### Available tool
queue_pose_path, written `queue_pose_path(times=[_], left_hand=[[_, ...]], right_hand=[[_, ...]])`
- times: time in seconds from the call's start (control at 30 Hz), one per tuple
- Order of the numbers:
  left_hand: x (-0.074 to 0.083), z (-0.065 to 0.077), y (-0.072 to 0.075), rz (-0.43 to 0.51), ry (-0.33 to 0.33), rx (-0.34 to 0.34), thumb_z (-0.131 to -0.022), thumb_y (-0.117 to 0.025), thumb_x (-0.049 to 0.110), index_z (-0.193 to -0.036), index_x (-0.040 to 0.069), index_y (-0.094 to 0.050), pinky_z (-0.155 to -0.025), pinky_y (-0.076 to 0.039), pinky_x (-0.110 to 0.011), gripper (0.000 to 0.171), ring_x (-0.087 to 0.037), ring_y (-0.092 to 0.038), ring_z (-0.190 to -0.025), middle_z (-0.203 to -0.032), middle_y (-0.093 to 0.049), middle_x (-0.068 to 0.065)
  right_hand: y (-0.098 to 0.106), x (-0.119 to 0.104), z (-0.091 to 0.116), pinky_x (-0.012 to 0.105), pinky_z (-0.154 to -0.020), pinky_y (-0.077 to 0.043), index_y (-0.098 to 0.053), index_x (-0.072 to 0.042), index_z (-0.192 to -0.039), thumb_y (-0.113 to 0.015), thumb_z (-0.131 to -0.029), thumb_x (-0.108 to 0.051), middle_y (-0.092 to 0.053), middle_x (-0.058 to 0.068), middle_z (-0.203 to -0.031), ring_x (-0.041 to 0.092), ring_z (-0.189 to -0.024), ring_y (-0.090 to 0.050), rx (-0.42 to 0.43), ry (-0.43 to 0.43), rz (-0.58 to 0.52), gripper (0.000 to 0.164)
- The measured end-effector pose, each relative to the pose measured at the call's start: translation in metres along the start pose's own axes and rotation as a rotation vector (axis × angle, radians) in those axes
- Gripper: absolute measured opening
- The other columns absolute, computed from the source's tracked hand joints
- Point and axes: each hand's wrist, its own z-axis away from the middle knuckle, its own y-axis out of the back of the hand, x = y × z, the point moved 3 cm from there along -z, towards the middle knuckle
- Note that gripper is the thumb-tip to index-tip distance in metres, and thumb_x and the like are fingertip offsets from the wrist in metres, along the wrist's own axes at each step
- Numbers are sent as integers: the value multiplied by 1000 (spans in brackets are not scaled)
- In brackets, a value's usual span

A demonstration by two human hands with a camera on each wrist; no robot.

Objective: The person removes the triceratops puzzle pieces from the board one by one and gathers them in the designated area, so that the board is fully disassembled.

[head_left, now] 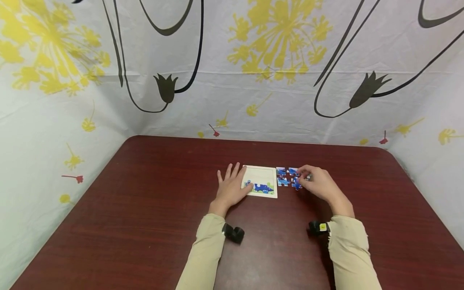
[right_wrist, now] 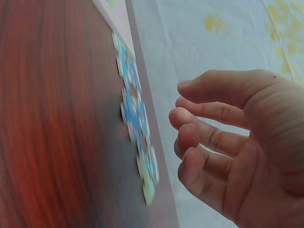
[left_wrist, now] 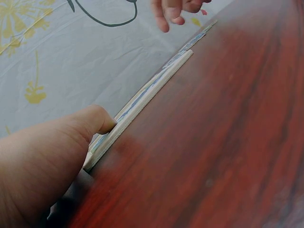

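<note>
A square wooden puzzle tray (head_left: 262, 173) lies on the table, with blue and green pieces filling its bottom strip. My left hand (head_left: 230, 189) rests along the tray's left side, fingers spread and the thumb (left_wrist: 102, 121) over its lower left part. Right of the tray lie several loose jigsaw pieces (head_left: 283, 181), mostly blue; the far end of their row shows a green one (right_wrist: 148, 190). Over the right-hand pieces hovers my right hand (head_left: 320, 185), its fingers loosely bent. The right wrist view shows a gap between thumb and fingertips, with nothing held there.
The dark red-brown wooden table (head_left: 156, 209) extends on both sides of the tray. A white cloth (head_left: 203, 56) with yellow flowers and dark stems hangs behind the table and along its sides. Black cameras are strapped to both wrists, over beige sleeves (head_left: 203, 249).
</note>
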Motion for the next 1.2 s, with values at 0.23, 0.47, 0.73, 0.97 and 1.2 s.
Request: queue_pose_path(times=[0.23, 0.47, 0.73, 0.97, 1.2], left_hand=[[-1, 0, 0, 1, -2, 3, -89, -47, 53, -149, 20, -26, -105, 4, -59, 72, -26, -3, -141, -154, -16, -5], [-1, 0, 0, -2, -4, -1, -89, -47, 52, -149, 20, -25, -105, 4, -59, 71, -26, -3, -141, -154, -16, -5], [-1, 0, 1, -6, -11, -10, -91, -46, 52, -149, 19, -24, -104, 5, -60, 71, -27, -2, -141, -154, -15, -6], [-1, 0, 1, -11, -18, -8, -91, -45, 51, -149, 18, -25, -104, 4, -61, 70, -28, -3, -141, -154, -15, -7], [-1, 0, 0, -5, -22, -9, -91, -45, 52, -149, 18, -24, -104, 4, -61, 70, -28, -2, -141, -154, -15, -7]], right_hand=[[-26, -28, -10, 33, -61, -43, -63, 1, -106, -62, -86, -11, -62, 4, -83, 15, -65, -51, -39, 92, 48, 23], [-52, -53, -15, 31, -58, -44, -63, 0, -105, -62, -86, -11, -62, 2, -79, 10, -59, -51, -122, 172, 33, 22], [-70, -71, -16, 31, -59, -46, -61, 1, -113, -63, -87, -11, -60, -1, -73, 8, -59, -52, -171, 234, 38, 29], [-77, -76, -16, 29, -57, -44, -58, 3, -118, -63, -87, -12, -58, -2, -68, 8, -55, -50, -181, 249, 44, 35], [-81, -76, -16, 29, -55, -42, -58, 3, -118, -63, -86, -10, -56, -3, -65, 8, -53, -47, -172, 250, 55, 34]])
